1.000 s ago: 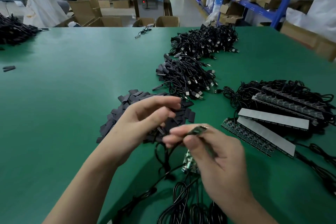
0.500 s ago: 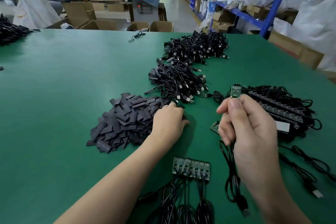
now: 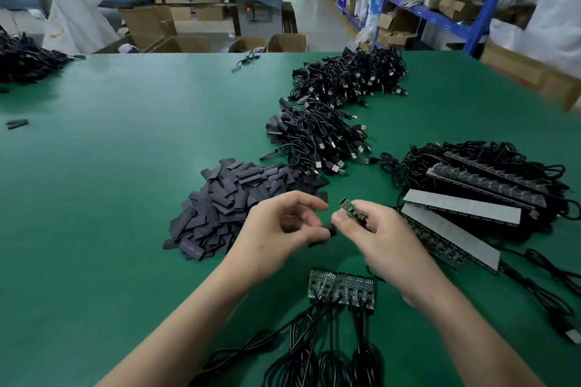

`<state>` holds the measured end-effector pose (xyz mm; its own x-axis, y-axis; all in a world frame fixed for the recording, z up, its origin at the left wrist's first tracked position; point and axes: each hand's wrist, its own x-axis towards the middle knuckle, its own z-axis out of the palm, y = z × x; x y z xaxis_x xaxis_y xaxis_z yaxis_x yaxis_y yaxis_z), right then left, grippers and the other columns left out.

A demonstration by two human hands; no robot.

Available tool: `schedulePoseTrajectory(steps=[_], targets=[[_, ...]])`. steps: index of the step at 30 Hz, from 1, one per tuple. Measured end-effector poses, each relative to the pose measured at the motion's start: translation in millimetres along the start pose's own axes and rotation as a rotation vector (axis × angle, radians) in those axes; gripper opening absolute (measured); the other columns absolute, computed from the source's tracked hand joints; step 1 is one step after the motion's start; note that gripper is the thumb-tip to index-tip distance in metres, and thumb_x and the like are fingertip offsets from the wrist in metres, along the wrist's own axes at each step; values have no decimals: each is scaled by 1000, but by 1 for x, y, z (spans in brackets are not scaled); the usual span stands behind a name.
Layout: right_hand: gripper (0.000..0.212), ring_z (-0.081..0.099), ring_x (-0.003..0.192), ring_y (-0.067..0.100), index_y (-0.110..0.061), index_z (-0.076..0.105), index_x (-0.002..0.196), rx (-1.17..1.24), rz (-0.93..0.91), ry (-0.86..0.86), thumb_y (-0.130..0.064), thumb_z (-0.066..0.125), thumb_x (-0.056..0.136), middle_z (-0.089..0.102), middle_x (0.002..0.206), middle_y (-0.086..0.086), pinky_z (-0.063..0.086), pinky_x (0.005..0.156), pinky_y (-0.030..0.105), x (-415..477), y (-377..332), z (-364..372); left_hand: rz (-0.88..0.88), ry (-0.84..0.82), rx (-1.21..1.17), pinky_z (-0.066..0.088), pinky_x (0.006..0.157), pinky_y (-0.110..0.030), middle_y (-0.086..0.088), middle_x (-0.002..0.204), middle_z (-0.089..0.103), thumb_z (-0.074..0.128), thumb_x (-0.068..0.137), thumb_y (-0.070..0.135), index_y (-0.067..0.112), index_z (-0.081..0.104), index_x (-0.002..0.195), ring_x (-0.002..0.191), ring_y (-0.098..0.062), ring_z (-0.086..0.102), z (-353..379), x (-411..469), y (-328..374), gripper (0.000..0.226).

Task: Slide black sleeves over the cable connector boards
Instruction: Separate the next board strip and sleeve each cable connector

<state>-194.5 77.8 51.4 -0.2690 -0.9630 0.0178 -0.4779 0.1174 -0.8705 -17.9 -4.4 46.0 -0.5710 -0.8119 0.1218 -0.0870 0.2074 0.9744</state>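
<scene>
My right hand (image 3: 380,239) pinches a small green connector board (image 3: 349,209), its tip pointing up and left. My left hand (image 3: 279,229) pinches a black sleeve (image 3: 327,233) between thumb and fingers, just left of the board and a little below it. The two hands nearly touch above the green table (image 3: 125,198). A heap of flat black sleeves (image 3: 232,207) lies just behind my left hand. A row of several joined green boards (image 3: 342,289) with black cables lies on the table below my hands.
Piles of finished black cables (image 3: 317,138) (image 3: 352,75) stretch toward the table's far edge. Strips of boards with grey backing (image 3: 462,207) and tangled cables lie at the right. Another cable pile (image 3: 22,60) sits far left. Cardboard boxes and blue shelving stand beyond the table.
My left hand has lifted off the sleeve heap with one sleeve. My right hand has brought the board down and left to meet it.
</scene>
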Motion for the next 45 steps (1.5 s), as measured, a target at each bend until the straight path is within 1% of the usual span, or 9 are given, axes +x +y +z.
schedulePoseTrajectory(steps=[2, 4, 7, 9, 11, 13, 18, 24, 45], targets=[[44, 63, 66, 23, -10, 68, 107, 39, -20, -80, -52, 60, 99, 71, 75, 4, 49, 61, 50, -4, 1, 5, 5, 26, -24, 55, 72, -28, 0, 81, 72, 84, 81, 3, 20, 74, 98, 72, -18, 68, 0, -12, -2, 26], [43, 47, 50, 11, -10, 68, 100, 90, -46, -146, -52, 59, 99, 56, 57, -6, 35, 52, 40, -9, 2, 9, 8, 84, 8, 58, 75, -34, 2, 82, 74, 85, 80, 7, 24, 75, 92, 75, -19, 71, 4, -21, -5, 24], [57, 63, 76, 34, -5, 63, 105, 52, -61, -43, -61, 55, 92, 71, 85, 15, 50, 72, 55, -12, 6, 16, 77, 156, 158, 58, 77, -26, 11, 87, 76, 89, 77, 20, 32, 78, 91, 77, -10, 72, 7, -33, -10, 22], [58, 62, 69, 27, -9, 60, 104, 33, -73, 32, -65, 53, 90, 70, 80, 8, 51, 67, 41, -14, 8, 20, 204, 194, 345, 56, 75, -20, 17, 88, 74, 89, 75, 32, 33, 80, 98, 80, -8, 70, 8, -39, -12, 24], [56, 64, 77, 32, -12, 56, 106, 41, -82, 30, -66, 52, 89, 70, 87, 12, 53, 72, 44, -16, 7, 24, 288, 223, 440, 54, 75, -18, 20, 88, 72, 87, 77, 35, 29, 80, 100, 81, -5, 68, 8, -41, -12, 25], [52, 64, 89, 35, -19, 54, 110, 63, -85, 13, -67, 52, 89, 67, 97, 14, 53, 77, 52, -17, 7, 26, 288, 251, 412, 54, 75, -17, 19, 88, 73, 86, 79, 29, 27, 81, 99, 82, -4, 69, 6, -40, -13, 21], [28, 28, 60, 17, -26, 52, 86, 288, 3, -84, -51, 43, 96, 34, 68, 0, 26, 60, 50, -16, 11, 16, 187, 315, 232, 56, 76, -22, 17, 87, 76, 80, 76, 36, 32, 81, 93, 82, -9, 73, -4, -38, -17, 18], [31, 48, 62, 19, -28, 64, 84, 139, -127, -163, -53, 48, 94, 51, 63, -5, 43, 64, 50, -20, 7, 15, 202, 297, 207, 57, 78, -23, 17, 88, 77, 78, 77, 35, 34, 80, 91, 84, -9, 74, -9, -38, -19, 14], [36, 37, 56, 20, -29, 72, 83, 135, -64, -269, -59, 52, 87, 44, 57, -5, 33, 58, 47, -20, 12, 10, 324, 239, 327, 52, 79, -14, 20, 94, 75, 83, 79, 26, 26, 81, 95, 87, -5, 72, -8, -39, -23, 16]])
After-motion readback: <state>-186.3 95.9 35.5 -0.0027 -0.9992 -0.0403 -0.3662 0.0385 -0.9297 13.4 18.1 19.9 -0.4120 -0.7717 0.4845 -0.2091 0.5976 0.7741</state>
